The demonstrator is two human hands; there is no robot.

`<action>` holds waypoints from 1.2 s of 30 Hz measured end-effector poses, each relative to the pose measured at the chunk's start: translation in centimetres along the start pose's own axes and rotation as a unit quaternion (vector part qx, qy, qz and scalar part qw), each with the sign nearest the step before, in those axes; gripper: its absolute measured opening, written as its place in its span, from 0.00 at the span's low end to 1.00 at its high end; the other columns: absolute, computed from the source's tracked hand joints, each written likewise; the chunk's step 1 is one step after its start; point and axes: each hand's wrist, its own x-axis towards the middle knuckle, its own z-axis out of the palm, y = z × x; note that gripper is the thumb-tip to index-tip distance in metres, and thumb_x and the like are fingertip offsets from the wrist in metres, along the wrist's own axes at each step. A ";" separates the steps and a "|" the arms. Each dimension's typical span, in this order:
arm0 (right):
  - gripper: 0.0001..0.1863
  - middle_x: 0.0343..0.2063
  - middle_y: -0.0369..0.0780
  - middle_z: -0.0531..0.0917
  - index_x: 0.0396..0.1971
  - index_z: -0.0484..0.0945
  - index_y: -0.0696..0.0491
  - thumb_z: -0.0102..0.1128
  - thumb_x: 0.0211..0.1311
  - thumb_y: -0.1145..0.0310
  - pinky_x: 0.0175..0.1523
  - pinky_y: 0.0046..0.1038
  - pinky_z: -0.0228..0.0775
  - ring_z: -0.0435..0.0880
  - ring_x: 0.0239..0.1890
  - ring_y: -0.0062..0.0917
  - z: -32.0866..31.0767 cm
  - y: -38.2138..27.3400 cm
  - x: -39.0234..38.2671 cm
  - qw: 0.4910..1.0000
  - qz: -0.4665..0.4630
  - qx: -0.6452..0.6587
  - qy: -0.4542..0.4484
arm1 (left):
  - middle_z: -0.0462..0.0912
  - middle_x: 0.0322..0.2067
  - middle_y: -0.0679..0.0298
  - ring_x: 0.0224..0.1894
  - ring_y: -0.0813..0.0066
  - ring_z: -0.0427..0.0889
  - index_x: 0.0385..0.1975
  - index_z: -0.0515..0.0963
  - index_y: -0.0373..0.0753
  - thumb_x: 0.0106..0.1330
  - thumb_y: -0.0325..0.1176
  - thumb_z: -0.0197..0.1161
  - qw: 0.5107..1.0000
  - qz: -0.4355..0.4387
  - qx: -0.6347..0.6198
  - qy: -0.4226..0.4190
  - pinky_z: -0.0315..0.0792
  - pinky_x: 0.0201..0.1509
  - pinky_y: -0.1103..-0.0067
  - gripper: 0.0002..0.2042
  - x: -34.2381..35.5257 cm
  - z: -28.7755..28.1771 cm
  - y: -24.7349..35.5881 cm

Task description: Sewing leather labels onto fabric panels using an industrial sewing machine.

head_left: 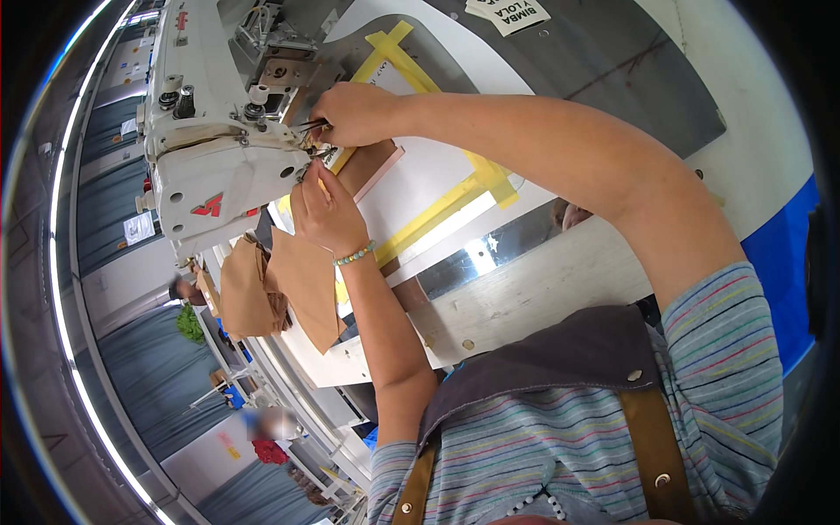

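At the needle end of a white sewing machine (pixel 236 179), both my hands are raised close together. My right hand (pixel 354 114) reaches in from the right, its fingers closed on a slim dark pointed tool (pixel 312 126) beside the needle area. Just below it, my left hand (pixel 328 210), with a beaded bracelet at the wrist, has thumb and forefinger pinched together near the needle. What lies between those fingertips is too small to make out. Under the hands, a brown piece (pixel 369 166) with a pale pink edge lies on the white work surface.
Yellow tape (pixel 433 229) marks out a frame on the white sheet. Tan cut pieces (pixel 302 284) lie left of my left forearm, and more are stacked beside them (pixel 245 289). Printed labels (pixel 512 13) lie at the far edge. A shiny metal strip (pixel 486 249) runs along the near side.
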 end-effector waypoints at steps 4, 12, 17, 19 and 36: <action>0.12 0.32 0.45 0.90 0.39 0.91 0.50 0.65 0.63 0.61 0.48 0.42 0.79 0.88 0.40 0.43 -0.3 -0.3 -0.3 1.000 -0.004 0.008 0.001 | 0.83 0.26 0.64 0.25 0.68 0.80 0.35 0.87 0.37 0.63 0.22 0.73 0.998 0.057 0.017 0.023 0.73 0.28 0.72 0.04 0.5 0.2 -0.7; 0.13 0.32 0.47 0.89 0.40 0.89 0.52 0.65 0.63 0.62 0.47 0.42 0.78 0.87 0.39 0.44 -0.6 -0.3 -0.2 1.000 0.005 0.018 -0.008 | 0.85 0.28 0.63 0.28 0.64 0.84 0.34 0.87 0.38 0.63 0.23 0.74 0.997 0.061 0.057 -0.008 0.78 0.31 0.71 0.04 0.9 -0.1 -0.4; 0.13 0.33 0.46 0.89 0.39 0.89 0.53 0.67 0.60 0.62 0.46 0.42 0.78 0.88 0.39 0.43 0.0 0.1 -0.1 0.998 -0.013 0.045 0.041 | 0.84 0.27 0.64 0.29 0.65 0.85 0.34 0.87 0.39 0.63 0.24 0.75 0.996 0.069 0.064 -0.007 0.80 0.33 0.71 0.03 1.2 -0.3 -0.1; 0.12 0.32 0.45 0.89 0.37 0.87 0.54 0.71 0.57 0.63 0.46 0.40 0.78 0.88 0.38 0.41 -0.4 0.1 0.0 0.996 0.004 0.089 0.013 | 0.84 0.27 0.64 0.30 0.65 0.85 0.33 0.87 0.39 0.63 0.24 0.75 0.994 0.074 0.074 -0.007 0.79 0.33 0.70 0.03 1.3 -0.3 0.1; 0.10 0.34 0.41 0.90 0.34 0.86 0.55 0.72 0.53 0.67 0.47 0.36 0.78 0.88 0.40 0.36 -0.7 0.6 0.5 0.993 0.020 0.114 -0.036 | 0.70 0.19 0.70 0.20 0.74 0.67 0.34 0.89 0.41 0.61 0.22 0.76 0.999 0.021 0.048 -0.001 0.63 0.23 0.73 0.05 0.2 -0.8 0.3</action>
